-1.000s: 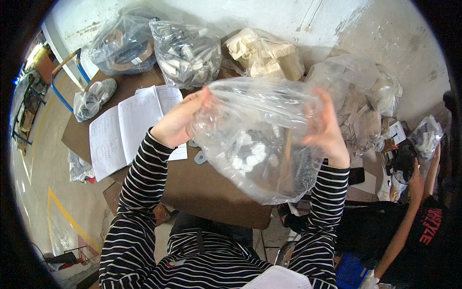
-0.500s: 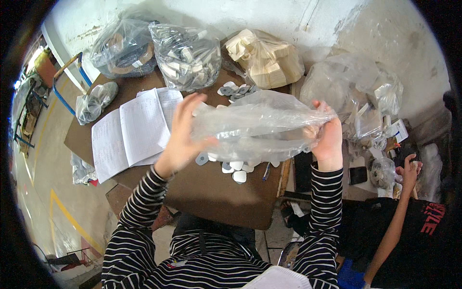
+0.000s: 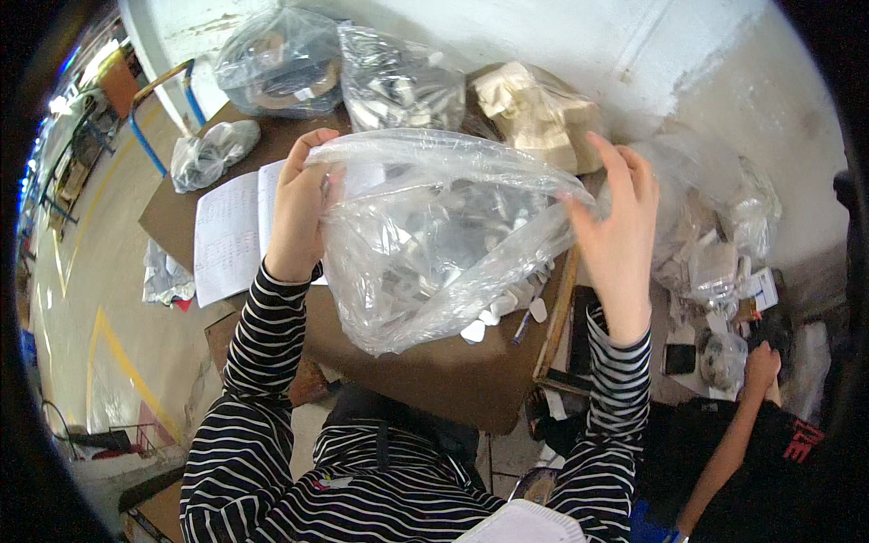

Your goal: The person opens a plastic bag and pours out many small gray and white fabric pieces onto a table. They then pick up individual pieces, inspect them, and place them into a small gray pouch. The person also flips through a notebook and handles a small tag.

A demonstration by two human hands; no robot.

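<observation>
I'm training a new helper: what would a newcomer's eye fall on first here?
First, the large clear plastic bag, spread between the left hand and right hand above the brown table. Next, a bulging bag of pale pieces at the table's far side, near the wall. Then the open notebook, partly behind the left hand.

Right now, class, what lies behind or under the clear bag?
The clear bag partly covers an open notebook at left; white pieces show past the bag's lower right edge on the brown table. Film and glare hide whether the blurred shapes lie inside or underneath.
</observation>
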